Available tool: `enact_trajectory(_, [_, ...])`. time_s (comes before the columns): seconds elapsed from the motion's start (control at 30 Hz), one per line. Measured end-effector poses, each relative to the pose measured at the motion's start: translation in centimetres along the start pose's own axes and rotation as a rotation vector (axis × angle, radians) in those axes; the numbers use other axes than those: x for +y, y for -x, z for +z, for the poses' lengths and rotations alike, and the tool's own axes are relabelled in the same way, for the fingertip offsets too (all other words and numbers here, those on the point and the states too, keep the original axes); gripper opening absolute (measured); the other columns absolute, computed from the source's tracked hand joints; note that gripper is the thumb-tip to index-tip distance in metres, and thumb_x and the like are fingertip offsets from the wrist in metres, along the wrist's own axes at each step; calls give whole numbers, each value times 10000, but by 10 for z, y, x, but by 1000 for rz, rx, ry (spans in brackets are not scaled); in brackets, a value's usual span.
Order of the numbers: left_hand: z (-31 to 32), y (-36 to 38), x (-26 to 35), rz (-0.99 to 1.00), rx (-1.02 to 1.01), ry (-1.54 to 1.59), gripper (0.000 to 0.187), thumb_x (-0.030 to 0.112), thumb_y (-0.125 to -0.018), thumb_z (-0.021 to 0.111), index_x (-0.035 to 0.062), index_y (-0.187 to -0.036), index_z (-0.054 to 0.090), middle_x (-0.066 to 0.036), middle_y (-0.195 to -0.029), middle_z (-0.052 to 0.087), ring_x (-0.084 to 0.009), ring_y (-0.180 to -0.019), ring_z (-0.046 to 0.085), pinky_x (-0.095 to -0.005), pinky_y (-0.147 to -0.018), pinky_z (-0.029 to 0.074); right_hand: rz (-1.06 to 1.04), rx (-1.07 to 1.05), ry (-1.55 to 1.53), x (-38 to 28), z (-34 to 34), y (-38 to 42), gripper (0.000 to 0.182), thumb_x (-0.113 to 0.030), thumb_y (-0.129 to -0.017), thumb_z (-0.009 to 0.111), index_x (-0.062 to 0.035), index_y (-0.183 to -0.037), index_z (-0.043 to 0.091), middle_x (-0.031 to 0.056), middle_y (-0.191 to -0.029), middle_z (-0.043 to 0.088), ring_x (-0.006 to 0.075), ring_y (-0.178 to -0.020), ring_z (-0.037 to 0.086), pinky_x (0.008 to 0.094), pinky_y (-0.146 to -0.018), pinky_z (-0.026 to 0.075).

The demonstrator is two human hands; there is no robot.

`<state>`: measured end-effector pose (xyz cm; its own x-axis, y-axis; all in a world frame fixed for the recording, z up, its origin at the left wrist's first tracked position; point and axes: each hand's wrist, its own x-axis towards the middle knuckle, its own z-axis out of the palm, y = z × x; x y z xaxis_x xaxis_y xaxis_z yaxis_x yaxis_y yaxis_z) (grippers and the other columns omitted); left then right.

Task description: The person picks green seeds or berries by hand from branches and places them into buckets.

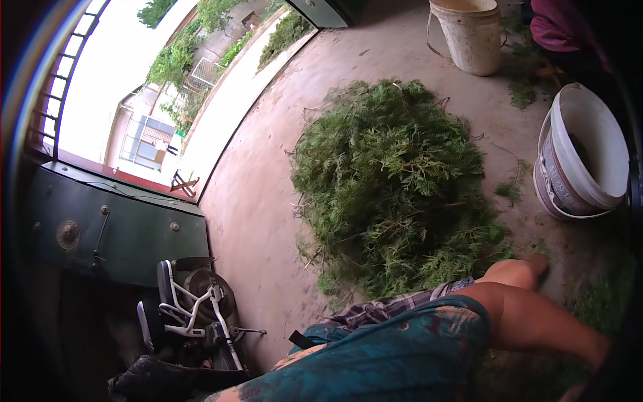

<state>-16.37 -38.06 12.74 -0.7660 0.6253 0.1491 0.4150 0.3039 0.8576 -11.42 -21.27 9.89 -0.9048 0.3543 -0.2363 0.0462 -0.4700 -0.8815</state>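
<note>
Neither of my hands can be made out. Across the bottom lies teal patterned cloth (388, 348) over my lap, with a bare leg (536, 321) reaching to the right. Plaid cloth (382, 309) shows along its upper edge, and a second bare limb (509, 271) runs beside the leg. Just beyond it, a large heap of green feathery conifer sprigs (395, 187) rests on the floor. A small blurred patch of skin at the bottom right cannot be identified.
Right of the heap stands a white bucket (583, 141), tilted; a cream bucket (472, 40) stands farther back. Loose sprigs (512, 191) lie between. A reddish-purple garment (562, 23) shows top right. At left are a dark green door (114, 234) and a white-framed wheeled thing (201, 311).
</note>
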Motion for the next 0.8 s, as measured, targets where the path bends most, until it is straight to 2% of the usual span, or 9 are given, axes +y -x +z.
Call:
enact_trajectory(0.13, [-1, -1, 7, -31, 4, 181, 277, 253, -898, 459, 92, -1087, 581, -114, -1098, 557, -265, -970, 550, -439, -803, 437, 24, -196, -182, 3, -57, -40, 201, -309, -884, 530, -159, -757, 488, -56, -491, 301, 43, -362, 243, 179, -315, 200])
enact_trajectory(0.27, [-2, -7, 13, -52, 5, 361, 313, 266, -920, 439, 77, -1139, 559, -131, -1147, 537, -279, -1003, 533, -448, -829, 427, -72, -172, -94, -6, -36, -22, 165, -222, -887, 490, -136, -750, 458, -44, -510, 303, 44, -361, 227, 177, -314, 187])
enact_trajectory(0.33, [-2, -12, 15, -61, 2, 450, 331, 272, -932, 429, 69, -1165, 547, -140, -1171, 526, -285, -1019, 525, -453, -843, 421, 42, -208, -407, -7, 6, 1, 123, -162, -876, 459, -116, -763, 440, -29, -537, 320, 41, -363, 215, 176, -311, 177])
enact_trajectory(0.37, [-2, -13, 15, -65, 4, 495, 340, 275, -938, 424, 65, -1178, 542, -144, -1183, 521, -289, -1027, 521, -455, -849, 419, 44, -211, -406, -5, -21, -17, 123, -162, -876, 459, -116, -763, 440, -29, -537, 320, 41, -363, 215, 176, -311, 177])
enact_trajectory(0.43, [-2, -16, 15, -75, 7, 582, 359, 282, -949, 414, 58, -1204, 531, -152, -1208, 511, -296, -1044, 513, -460, -863, 414, -43, -532, -176, 0, -98, -68, 129, -220, -868, 496, -97, -852, 461, -15, -564, 366, 35, -371, 235, 165, -312, 181])
enact_trajectory(0.6, [9, -26, 10, -122, 25, 570, 461, 290, -920, 487, 55, -1310, 419, -174, -1316, 416, -344, -1179, 423, -517, -942, 386, 56, -402, -520, 10, -29, -35, 216, -309, -879, 504, -96, -865, 475, 9, -606, 406, 68, -389, 304, 200, -317, 243])
enact_trajectory(0.7, [10, -27, 5, -121, 9, 639, 401, 343, -917, 488, 77, -1211, 545, -126, -1255, 488, -296, -1111, 472, -465, -922, 387, 97, -283, -768, 0, 8, -8, 283, -376, -888, 510, -95, -874, 486, 27, -638, 436, 92, -403, 356, 226, -320, 290])
enact_trajectory(0.77, [10, -30, -11, -46, 149, 838, 313, 288, -945, 450, 26, -863, 600, -88, -782, 490, -220, -659, 423, -460, -714, 347, 68, -237, -845, -22, 3, -4, 305, -399, -890, 512, -95, -877, 490, 33, -648, 446, 100, -407, 374, 235, -321, 305])
enact_trajectory(0.8, [-3, -20, -8, 0, 153, 960, 298, 312, -878, 501, 55, -1001, 585, -114, -1004, 503, -246, -921, 433, -435, -856, 347, 143, -245, -935, -31, -6, -10, 241, -335, -890, 498, -96, -865, 489, 33, -638, 440, 90, -411, 372, 227, -318, 296])
